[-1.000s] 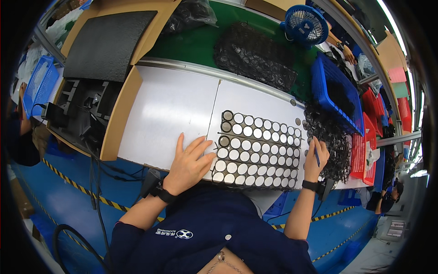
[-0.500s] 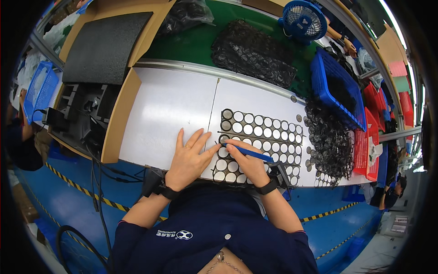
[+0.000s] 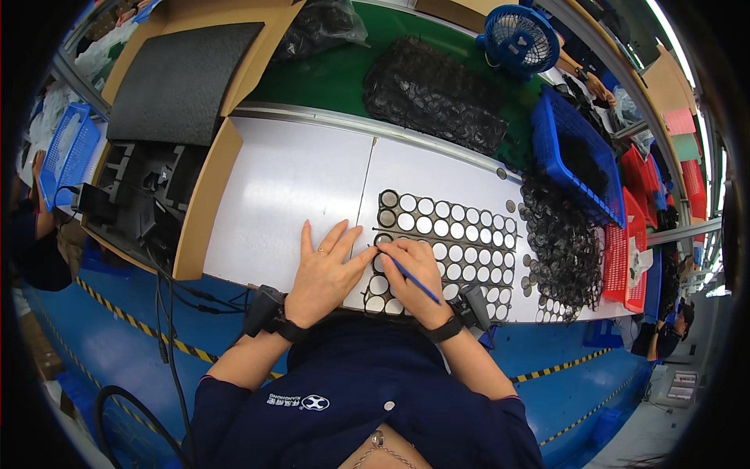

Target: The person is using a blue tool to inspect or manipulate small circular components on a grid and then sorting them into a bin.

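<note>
My left hand (image 3: 324, 272) lies on the white tabletop, its fingers spread and the thumb reaching to the left end of the middle black strip (image 3: 477, 263). In my right hand (image 3: 423, 264) is a slim blue tool (image 3: 423, 288), possibly tweezers or a pen, its tip down at that same end, close to my left thumb. The strip carries rows of round white discs in black rings. A similar strip (image 3: 450, 218) lies just beyond it. Part of a nearer strip (image 3: 376, 303) shows beneath my right hand, which hides its middle.
To the right are a heap of black ring strips (image 3: 558, 242), loose grey discs (image 3: 511, 206), a blue basket (image 3: 551, 152) and a red basket (image 3: 617, 270). Black strips (image 3: 433, 86) and a blue fan (image 3: 519, 39) stand behind. An open carton (image 3: 205, 207) is at left.
My right hand has shifted slightly left and turned, so the blue tool now points more steeply toward me at its back end. My left hand stays almost in place.
</note>
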Demonstrator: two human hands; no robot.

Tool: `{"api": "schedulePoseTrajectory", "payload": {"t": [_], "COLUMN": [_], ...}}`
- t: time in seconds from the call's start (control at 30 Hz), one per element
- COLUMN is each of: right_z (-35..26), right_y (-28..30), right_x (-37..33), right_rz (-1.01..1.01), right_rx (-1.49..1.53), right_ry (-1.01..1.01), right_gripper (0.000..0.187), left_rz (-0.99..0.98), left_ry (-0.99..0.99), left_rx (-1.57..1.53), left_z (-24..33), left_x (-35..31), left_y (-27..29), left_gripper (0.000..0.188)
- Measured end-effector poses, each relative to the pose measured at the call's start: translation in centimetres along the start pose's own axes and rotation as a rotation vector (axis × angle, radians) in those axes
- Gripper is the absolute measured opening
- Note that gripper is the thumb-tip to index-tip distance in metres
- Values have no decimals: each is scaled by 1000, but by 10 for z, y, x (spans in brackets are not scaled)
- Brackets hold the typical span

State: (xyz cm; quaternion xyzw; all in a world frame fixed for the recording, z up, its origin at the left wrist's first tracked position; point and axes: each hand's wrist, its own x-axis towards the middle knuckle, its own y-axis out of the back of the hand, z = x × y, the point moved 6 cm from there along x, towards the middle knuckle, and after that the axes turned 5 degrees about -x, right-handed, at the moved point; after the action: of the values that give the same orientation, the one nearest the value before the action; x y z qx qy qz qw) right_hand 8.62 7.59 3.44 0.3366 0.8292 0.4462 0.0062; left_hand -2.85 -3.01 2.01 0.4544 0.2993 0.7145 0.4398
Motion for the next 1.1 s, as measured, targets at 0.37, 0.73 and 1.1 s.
{"api": "schedulePoseTrajectory", "payload": {"t": [0.37,0.73,1.1], "right_z": [146,64,58], "right_y": [163,21,-11], "right_x": [-32,21,34], "right_rz": [525,-111,-181], "right_rx": [-931,424,484], "right_ry": [-108,-486,-386], "right_gripper": [17,28,28], "left_rz": [11,-2,-21], "left_ry": [35,-7,-5], "left_rx": [-17,76,84], "left_z": [-5,-7,-8], "left_x": [1,25,24], "left_y": [5,-9,-8], "left_gripper": [30,36,40]}}
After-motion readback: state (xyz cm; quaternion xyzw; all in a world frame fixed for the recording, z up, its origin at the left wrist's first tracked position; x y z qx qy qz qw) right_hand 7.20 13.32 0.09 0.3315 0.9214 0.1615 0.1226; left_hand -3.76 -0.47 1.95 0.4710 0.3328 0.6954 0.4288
